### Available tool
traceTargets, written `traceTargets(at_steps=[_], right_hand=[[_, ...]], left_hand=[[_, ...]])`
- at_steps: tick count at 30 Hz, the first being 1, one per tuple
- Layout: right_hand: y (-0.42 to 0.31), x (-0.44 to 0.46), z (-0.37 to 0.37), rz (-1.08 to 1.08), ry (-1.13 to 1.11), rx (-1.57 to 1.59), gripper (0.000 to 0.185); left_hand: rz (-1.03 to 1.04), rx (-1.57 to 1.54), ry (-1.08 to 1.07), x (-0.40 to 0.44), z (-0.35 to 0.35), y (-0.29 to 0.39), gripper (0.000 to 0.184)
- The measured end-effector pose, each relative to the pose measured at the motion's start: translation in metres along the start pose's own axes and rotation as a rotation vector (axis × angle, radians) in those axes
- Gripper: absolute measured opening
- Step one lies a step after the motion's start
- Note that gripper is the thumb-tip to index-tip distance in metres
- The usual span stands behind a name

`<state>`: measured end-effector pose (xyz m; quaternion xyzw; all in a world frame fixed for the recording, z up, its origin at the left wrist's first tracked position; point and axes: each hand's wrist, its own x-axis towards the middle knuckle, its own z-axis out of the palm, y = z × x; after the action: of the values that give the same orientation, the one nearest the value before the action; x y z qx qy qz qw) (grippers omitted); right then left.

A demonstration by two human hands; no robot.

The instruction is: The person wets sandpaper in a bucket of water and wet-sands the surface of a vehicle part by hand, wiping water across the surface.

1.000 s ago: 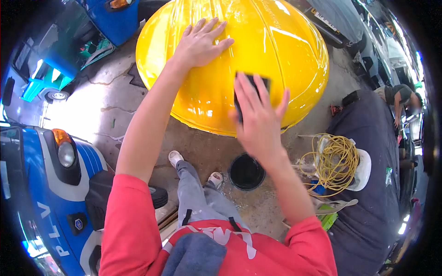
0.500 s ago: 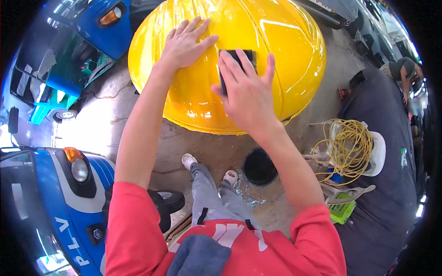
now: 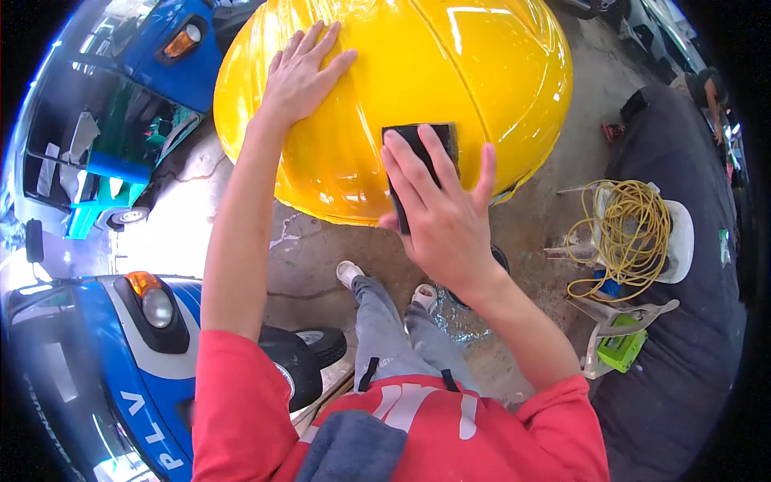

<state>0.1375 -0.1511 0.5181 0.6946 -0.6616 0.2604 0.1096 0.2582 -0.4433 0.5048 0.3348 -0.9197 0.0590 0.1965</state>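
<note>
A glossy yellow car panel (image 3: 353,149), curved with a crease down its right half, spreads out before me. My left hand (image 3: 303,76) lies flat on its upper left part, fingers spread, holding nothing. My right hand (image 3: 442,193) presses a black rectangular sanding pad (image 3: 411,138) against the panel near its front edge. The fingers lie over the pad and the thumb is at its left side. The pad's lower part is hidden beneath the hand.
A dark bucket (image 3: 499,259) stands on the wet floor, partly behind my right forearm. To the right are a white chair (image 3: 681,241) with a coiled yellow hose (image 3: 630,237) and a dark covered shape (image 3: 683,337). Blue vehicles (image 3: 96,369) flank the left; another person (image 3: 711,92) bends at far right.
My right hand has slid the sanding pad toward me, closer to the panel's front edge. My left hand stays flat on the panel, slightly further left in view. The camera view has shifted.
</note>
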Motion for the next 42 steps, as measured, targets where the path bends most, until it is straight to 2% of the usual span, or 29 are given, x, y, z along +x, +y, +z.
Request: traceTargets(at_steps=[4, 7, 10, 12, 13, 15, 17, 18, 20, 23, 28, 32, 37, 38, 39, 42], right_hand=[[0.014, 0.068, 0.02, -0.001, 0.025, -0.009, 0.055], [0.011, 0.04, 0.001, -0.039, 0.078, 0.026, 0.049], [0.001, -0.027, -0.048, 0.017, -0.095, 0.066, 0.044], [0.013, -0.041, -0.056, 0.046, -0.134, 0.066, 0.043], [0.02, -0.042, -0.057, 0.139, 0.059, 0.238, 0.044], [0.021, -0.036, -0.049, 0.23, 0.246, 0.41, 0.045], [0.007, -0.019, -0.03, 0.127, 0.347, 0.196, 0.047], [0.003, -0.019, -0.015, 0.125, 0.339, 0.193, 0.047], [-0.001, -0.028, 0.02, -0.003, 0.033, -0.185, 0.049], [-0.006, -0.046, 0.022, -0.019, 0.01, -0.199, 0.05], [0.001, 0.015, 0.006, 0.005, -0.097, -0.149, 0.064], [-0.003, -0.031, 0.007, 0.007, -0.09, -0.194, 0.064], [0.008, 0.051, 0.004, -0.002, -0.084, -0.12, 0.063], [0.009, 0.057, 0.004, -0.016, -0.099, -0.11, 0.063], [0.008, 0.048, -0.001, -0.013, -0.095, -0.112, 0.063], [-0.001, 0.008, -0.017, -0.027, -0.142, -0.138, 0.059]], left_hand=[[0.126, 0.12, -0.024, 0.005, -0.007, -0.001, 0.062], [0.034, -0.006, -0.044, 0.01, -0.005, -0.004, 0.067], [-0.008, -0.067, -0.006, 0.008, -0.001, 0.0, 0.07], [-0.094, -0.088, 0.015, 0.009, -0.008, 0.014, 0.051], [-0.104, -0.092, 0.021, 0.009, -0.007, 0.012, 0.051], [-0.041, 0.021, -0.027, 0.008, -0.006, 0.009, 0.058], [-0.113, -0.063, -0.062, 0.007, -0.022, 0.024, 0.061], [-0.177, -0.146, -0.103, 0.008, -0.031, 0.032, 0.065], [-0.199, -0.165, -0.129, 0.011, -0.036, 0.034, 0.068], [-0.22, -0.198, -0.129, 0.01, -0.038, 0.034, 0.072], [-0.214, -0.197, -0.126, 0.011, -0.034, 0.037, 0.072], [-0.209, -0.169, -0.116, 0.01, -0.035, 0.032, 0.071], [-0.224, -0.176, -0.143, 0.01, -0.031, 0.034, 0.071], [-0.183, -0.126, -0.062, 0.006, -0.017, 0.027, 0.068], [-0.141, -0.077, 0.023, 0.005, -0.009, 0.022, 0.065], [-0.184, -0.074, -0.016, 0.003, -0.014, 0.027, 0.066]])
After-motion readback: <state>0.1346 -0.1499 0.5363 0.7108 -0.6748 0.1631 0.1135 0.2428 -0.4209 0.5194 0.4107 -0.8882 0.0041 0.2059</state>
